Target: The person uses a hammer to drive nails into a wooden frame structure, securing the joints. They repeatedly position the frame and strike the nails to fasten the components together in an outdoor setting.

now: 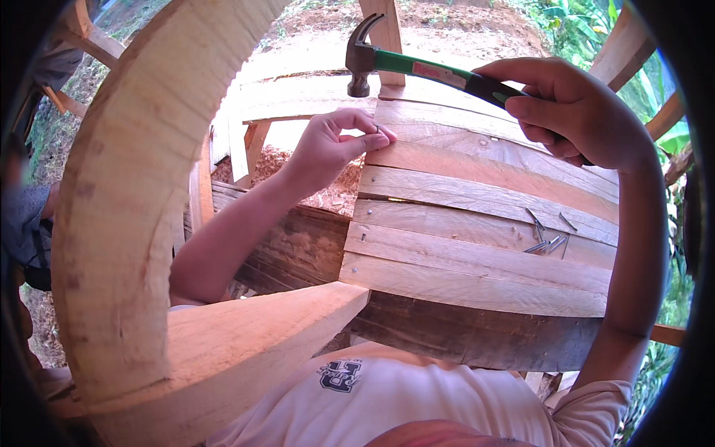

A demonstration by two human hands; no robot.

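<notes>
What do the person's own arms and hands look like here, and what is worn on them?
Both forearms are bare, and the left hand and right hand wear no gloves. No watch, ring or bracelet shows. Short sleeves of a light pinkish-white shirt end at the upper arms; the shirt has a dark printed emblem on the chest.

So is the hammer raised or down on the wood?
Raised: the hammer head hangs above the planks, in the right hand.

Outdoor carpentry site, open-air build. Rough-sawn planks (477, 223) nailed side by side, a thick curved timber beam (126, 208) left of them, sawdust pile (335, 190) just beyond their left edge, bare dirt and green foliage (573, 30) behind the planks.
</notes>
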